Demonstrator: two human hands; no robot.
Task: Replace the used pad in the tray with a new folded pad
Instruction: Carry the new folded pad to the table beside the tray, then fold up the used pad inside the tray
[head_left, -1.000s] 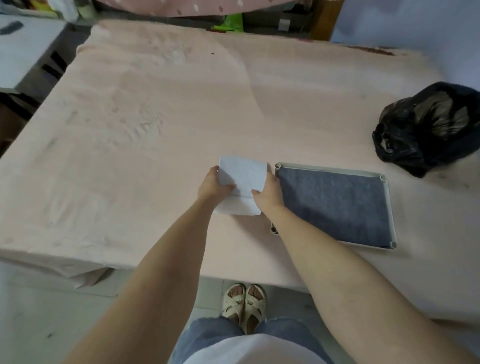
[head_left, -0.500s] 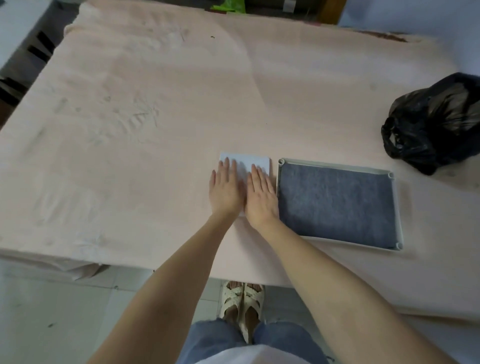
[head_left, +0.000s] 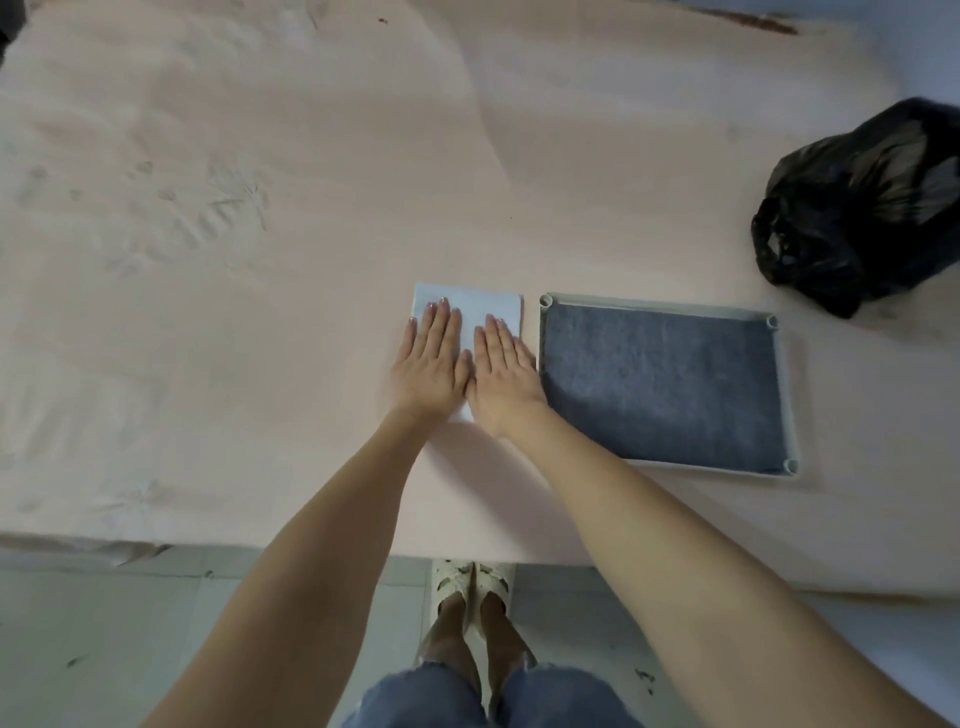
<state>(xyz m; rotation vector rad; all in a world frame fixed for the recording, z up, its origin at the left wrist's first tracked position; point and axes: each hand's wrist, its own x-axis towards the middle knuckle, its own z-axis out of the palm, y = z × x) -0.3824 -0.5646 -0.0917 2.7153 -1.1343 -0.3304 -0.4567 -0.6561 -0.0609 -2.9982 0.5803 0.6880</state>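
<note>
Pressing the fold flat, just beside the tray.
Your left hand and right hand lie flat, fingers straight, gripping nothing, creasing the white pad so it fits the tray.

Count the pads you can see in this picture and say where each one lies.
2: a white folded pad on the table under both hands, and a grey pad inside the tray. Others may be hidden.
</note>
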